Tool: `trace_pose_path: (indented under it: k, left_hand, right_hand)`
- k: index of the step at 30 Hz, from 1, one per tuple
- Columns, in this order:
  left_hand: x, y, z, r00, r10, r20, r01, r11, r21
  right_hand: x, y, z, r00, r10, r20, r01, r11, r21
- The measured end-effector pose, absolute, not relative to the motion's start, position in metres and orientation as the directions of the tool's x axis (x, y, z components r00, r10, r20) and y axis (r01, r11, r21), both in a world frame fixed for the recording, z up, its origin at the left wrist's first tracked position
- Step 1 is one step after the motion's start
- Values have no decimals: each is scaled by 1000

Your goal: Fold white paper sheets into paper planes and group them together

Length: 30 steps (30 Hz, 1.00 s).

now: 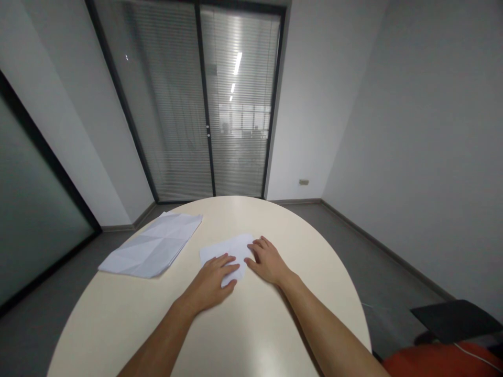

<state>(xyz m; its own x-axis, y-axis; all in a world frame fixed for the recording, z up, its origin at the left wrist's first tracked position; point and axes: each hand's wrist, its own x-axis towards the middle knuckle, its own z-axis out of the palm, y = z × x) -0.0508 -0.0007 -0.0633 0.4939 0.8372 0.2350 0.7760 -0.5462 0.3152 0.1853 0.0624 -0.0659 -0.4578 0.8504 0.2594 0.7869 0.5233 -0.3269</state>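
A small white sheet of paper lies on the round cream table in front of me, partly covered by my hands. Resting on its lower left part is my left hand, palm down with the fingers spread. My right hand touches the paper's right edge, its fingers apart and slightly bent, the thumb pointing left. Neither hand grips anything. To the left lies a stack of larger white paper, its top sheet marked by crossing creases.
Beyond the table stands a dark-framed glass partition with blinds. A grey wall runs along the right. At the lower right is a chair with a black part and a red-orange seat, a thin white cable across it.
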Motion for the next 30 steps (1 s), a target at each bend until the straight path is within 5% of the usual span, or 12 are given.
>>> trace_pose_path:
  k: [8, 30]
  left_hand:
    - [-50, -4, -59, 484, 853, 195, 785, -522, 333]
    - [-52, -2, -66, 486, 848, 213, 778, -531, 336]
  right_hand:
    - [184, 64, -63, -447, 845, 296, 788, 528, -316]
    - [186, 56, -59, -441, 895, 68, 828, 435, -354]
